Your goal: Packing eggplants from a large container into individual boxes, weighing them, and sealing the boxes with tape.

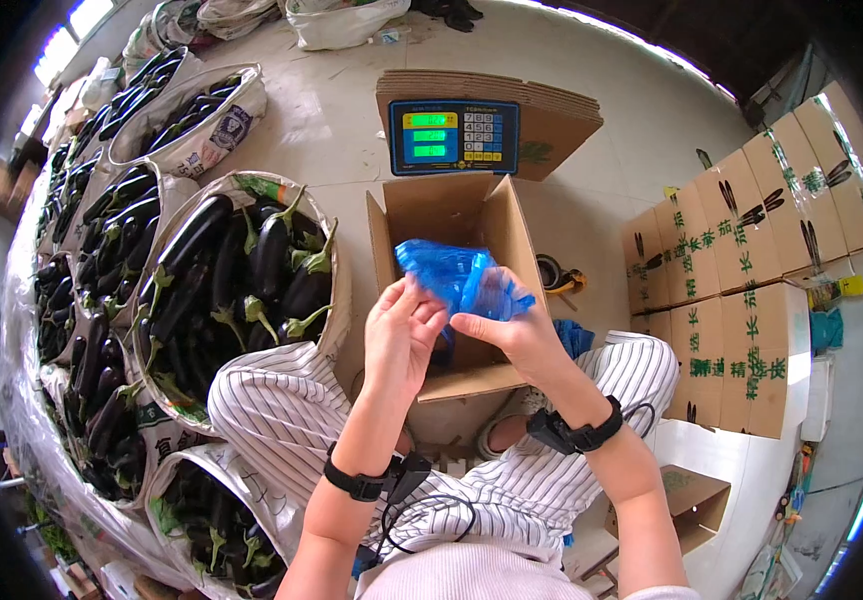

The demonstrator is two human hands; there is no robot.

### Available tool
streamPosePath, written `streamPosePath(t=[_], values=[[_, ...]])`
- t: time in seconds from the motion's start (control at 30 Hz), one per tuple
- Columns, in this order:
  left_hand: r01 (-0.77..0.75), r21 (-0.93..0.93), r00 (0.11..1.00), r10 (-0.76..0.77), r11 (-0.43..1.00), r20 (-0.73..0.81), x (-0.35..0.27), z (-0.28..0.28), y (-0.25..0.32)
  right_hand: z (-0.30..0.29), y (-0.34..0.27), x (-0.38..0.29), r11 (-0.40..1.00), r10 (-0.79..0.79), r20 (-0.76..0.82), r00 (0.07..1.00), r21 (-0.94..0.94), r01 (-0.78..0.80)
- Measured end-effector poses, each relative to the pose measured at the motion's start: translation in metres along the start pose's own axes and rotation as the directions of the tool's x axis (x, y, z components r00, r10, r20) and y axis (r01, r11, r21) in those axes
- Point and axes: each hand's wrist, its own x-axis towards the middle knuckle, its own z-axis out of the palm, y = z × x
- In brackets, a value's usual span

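Note:
A crumpled blue plastic bag [450, 274] is stretched between my two hands over an upright cardboard box [435, 206] with raised flaps. My left hand [405, 330] pinches the bag's lower left edge between thumb and fingertips. On the other side my right hand [514, 330] grips the bag, its thumb pointing left and fingers behind the film. Something blue shows inside the box below my hands, mostly hidden. Just behind the box stands a digital scale display [454, 137] with lit green readouts and a keypad.
At left, a woven sack of eggplants [270, 247] stands near my knee, with several more sacks beyond. Flattened cardboard [562, 112] lies behind the scale. Printed cartons [724, 247] are stacked at right. A tape dispenser [562, 276] rests on the floor beside the box.

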Motion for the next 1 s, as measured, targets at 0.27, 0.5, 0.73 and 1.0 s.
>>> streamPosePath(t=[0.27,0.5,0.73,1.0], values=[[-0.075,0.008,0.993,0.074,0.997,0.091,0.002,0.004,0.006,-0.003,0.005,-0.001,0.991,-0.047,0.051,0.998,0.128,0.04],[0.023,0.303,0.993,-0.057,0.953,0.105,-0.015,0.02,0.002,-0.018,0.016,-0.005,0.971,-0.099,0.197,0.975,-0.197,0.138],[-0.121,0.341,0.989,0.085,0.932,0.117,-0.017,0.008,-0.007,-0.018,0.012,0.001,0.977,0.145,-0.083,0.986,0.17,-0.129],[0.02,-0.146,0.998,-0.011,0.989,0.057,0.011,-0.006,0.014,-0.031,-0.002,0.037,0.765,0.262,0.02,0.965,0.605,-0.22]])
